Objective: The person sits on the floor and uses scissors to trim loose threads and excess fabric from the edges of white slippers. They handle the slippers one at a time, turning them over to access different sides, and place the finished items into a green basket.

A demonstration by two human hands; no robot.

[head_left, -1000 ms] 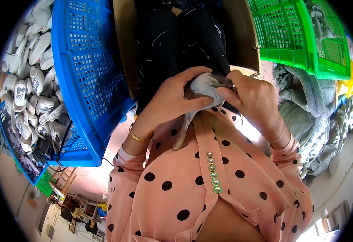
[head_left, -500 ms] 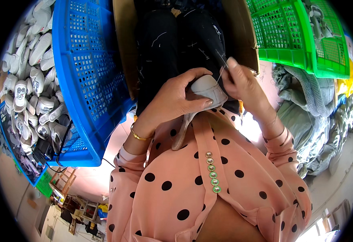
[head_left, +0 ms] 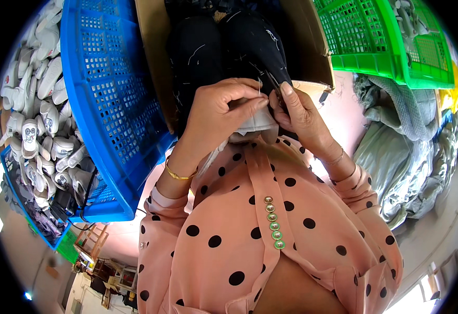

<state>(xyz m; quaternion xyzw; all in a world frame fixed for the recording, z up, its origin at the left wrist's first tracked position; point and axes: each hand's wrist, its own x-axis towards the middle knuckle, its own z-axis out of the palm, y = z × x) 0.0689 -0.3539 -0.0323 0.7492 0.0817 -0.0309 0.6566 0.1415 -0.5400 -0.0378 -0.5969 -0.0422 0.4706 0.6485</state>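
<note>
Over my lap is a light grey-white shoe (head_left: 257,121), its rounded end up against my blouse and partly hidden by my fingers. My left hand (head_left: 221,110) is closed above it, thumb and forefinger pinching a thin white thread (head_left: 260,89) that rises from the shoe. Close on the right, my right hand (head_left: 297,110) is wrapped around dark thread scissors (head_left: 273,81), whose blades point up and left near the thread. The grip of the scissors is mostly covered by my fingers.
At the left stands a tall blue plastic crate (head_left: 114,94), with a heap of pale shoes (head_left: 35,136) beyond it. An open cardboard box (head_left: 312,42) surrounds my legs. A green crate (head_left: 362,36) and grey cloth piles (head_left: 391,152) are on the right. Thread ends lie on my dark trousers (head_left: 195,52).
My left hand has shifted from gripping the shoe's sides to pinching the thread. Scissors blades now show in my right hand, which was drawing the thread upward before. The shoe sits slightly lower left.
</note>
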